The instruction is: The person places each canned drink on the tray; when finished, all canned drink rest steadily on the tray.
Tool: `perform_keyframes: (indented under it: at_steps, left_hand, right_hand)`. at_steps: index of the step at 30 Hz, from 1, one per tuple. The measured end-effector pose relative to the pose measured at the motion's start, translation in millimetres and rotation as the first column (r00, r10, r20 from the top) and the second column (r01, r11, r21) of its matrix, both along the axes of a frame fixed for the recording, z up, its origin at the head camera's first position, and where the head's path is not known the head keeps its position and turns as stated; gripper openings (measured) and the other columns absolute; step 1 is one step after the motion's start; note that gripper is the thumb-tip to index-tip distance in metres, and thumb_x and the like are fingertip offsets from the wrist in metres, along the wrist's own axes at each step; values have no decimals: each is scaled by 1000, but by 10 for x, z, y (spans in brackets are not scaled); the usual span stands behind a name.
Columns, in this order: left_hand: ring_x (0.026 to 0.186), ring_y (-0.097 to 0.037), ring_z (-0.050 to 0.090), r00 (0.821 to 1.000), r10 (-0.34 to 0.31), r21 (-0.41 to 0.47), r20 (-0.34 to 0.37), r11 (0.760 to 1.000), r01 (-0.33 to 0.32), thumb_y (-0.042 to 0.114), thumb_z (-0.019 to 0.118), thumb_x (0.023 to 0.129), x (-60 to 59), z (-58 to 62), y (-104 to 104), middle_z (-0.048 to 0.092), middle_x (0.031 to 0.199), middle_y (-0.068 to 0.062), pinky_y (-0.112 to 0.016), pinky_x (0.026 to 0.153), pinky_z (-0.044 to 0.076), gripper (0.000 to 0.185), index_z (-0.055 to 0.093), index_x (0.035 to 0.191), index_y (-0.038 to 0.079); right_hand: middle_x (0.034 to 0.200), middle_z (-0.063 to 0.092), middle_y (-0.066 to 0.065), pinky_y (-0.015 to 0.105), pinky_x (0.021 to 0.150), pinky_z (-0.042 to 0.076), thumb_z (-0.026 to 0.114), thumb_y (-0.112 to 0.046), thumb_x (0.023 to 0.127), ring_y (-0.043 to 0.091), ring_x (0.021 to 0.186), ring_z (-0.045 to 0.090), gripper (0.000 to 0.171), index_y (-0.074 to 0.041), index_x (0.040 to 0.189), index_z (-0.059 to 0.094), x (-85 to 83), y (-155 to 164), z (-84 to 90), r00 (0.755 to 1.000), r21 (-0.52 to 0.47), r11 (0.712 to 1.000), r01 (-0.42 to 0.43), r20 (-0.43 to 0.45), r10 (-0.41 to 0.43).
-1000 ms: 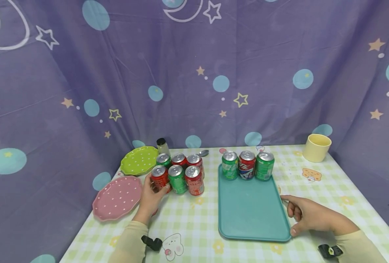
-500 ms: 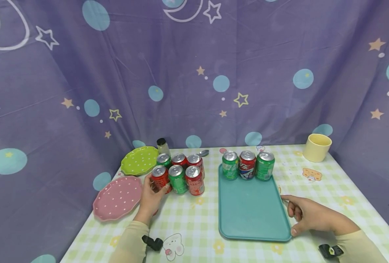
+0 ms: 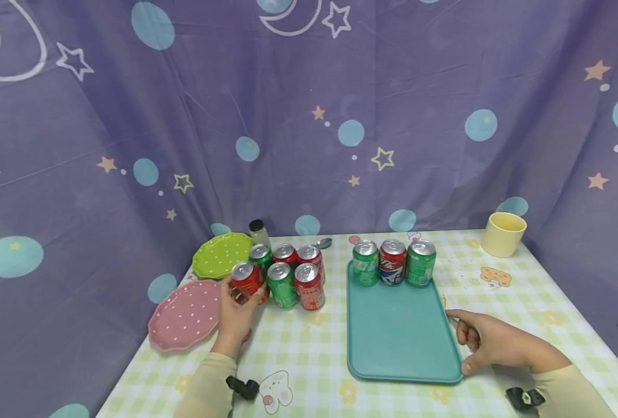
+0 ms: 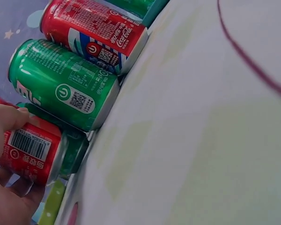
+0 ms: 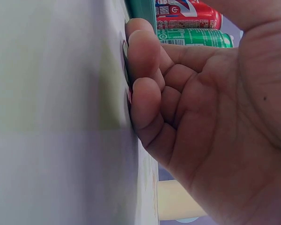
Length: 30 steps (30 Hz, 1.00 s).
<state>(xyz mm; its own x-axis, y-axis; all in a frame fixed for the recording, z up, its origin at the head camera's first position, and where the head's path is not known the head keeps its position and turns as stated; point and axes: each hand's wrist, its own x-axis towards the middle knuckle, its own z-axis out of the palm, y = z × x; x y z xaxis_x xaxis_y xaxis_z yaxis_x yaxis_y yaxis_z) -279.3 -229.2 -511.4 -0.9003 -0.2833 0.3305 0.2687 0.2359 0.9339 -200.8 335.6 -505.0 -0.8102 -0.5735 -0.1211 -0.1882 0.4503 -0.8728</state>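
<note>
My left hand (image 3: pixel 237 310) grips a red can (image 3: pixel 246 281) (image 4: pixel 30 151) at the left end of a cluster of red and green cans (image 3: pixel 288 277); the can is lifted a little and leans left. A green can (image 4: pixel 63 83) and a red can (image 4: pixel 93 33) lie beside it in the left wrist view. My right hand (image 3: pixel 488 342) rests on the table at the right edge of the teal tray (image 3: pixel 400 337), fingers loosely curled (image 5: pixel 145 101), holding nothing. Three cans (image 3: pixel 394 262) stand in a row at the tray's far end.
A pink dotted plate (image 3: pixel 185 314) and a green dotted plate (image 3: pixel 221 254) lie left of the cans. A small black-capped bottle (image 3: pixel 258 232) and a spoon (image 3: pixel 323 243) sit behind them. A cream cup (image 3: pixel 504 234) stands at the back right. A purple starry curtain hangs behind.
My left hand has drawn the red can up and to the left, away from the cluster. The right hand has not moved.
</note>
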Motion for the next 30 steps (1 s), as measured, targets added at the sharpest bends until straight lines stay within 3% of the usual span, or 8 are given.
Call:
perform_keyframes:
  at_steps: [6, 12, 16, 23, 30]
  left_hand:
    - [115, -23, 55, 998, 55, 19, -3, 998, -55, 8, 87, 87, 119, 152, 4, 58, 132, -12, -21, 90, 49, 78, 40, 149, 8]
    - [109, -18, 58, 989, 106, 4, -106, 994, -106, 5, 89, 83, 201, 370, 17, 61, 128, -9, -23, 89, 50, 78, 44, 147, 5]
    - [107, -18, 60, 980, 101, 10, -172, 995, -101, 2, 90, 82, 275, 532, 59, 62, 127, -5, -22, 88, 51, 78, 46, 145, 5]
    - [115, -18, 62, 960, -7, -44, -278, 999, -6, 3, 91, 80, 435, 795, 264, 66, 129, -3, -24, 93, 51, 75, 50, 142, 6]
    - [118, -19, 62, 948, -128, -89, -291, 990, 107, 5, 93, 79, 512, 1004, 597, 67, 130, -2, -29, 94, 50, 74, 52, 142, 9]
  right_hand:
    - [98, 56, 13, 28, 59, 47, 95, -11, 74, 15, 71, 53, 112, 19, 154, 23, -1, -7, 3, 1000, 5, 1000, 2, 9, -2]
    - [97, 56, 13, 28, 59, 47, 95, -12, 74, 14, 71, 53, 111, 19, 154, 25, 5, -21, 13, 1000, 6, 1000, 0, -3, 0]
    - [97, 56, 13, 28, 59, 47, 95, -12, 73, 14, 71, 53, 112, 18, 154, 24, 6, -22, 8, 1000, 7, 1000, 4, -4, -4]
    - [97, 56, 14, 28, 59, 47, 95, -12, 74, 15, 71, 52, 112, 18, 155, 24, 10, -18, 12, 1000, 2, 1000, 7, 5, -7]
    - [97, 57, 14, 28, 59, 47, 95, -13, 74, 14, 71, 52, 112, 18, 155, 24, 18, -13, 25, 1000, 4, 1000, 6, 3, -6]
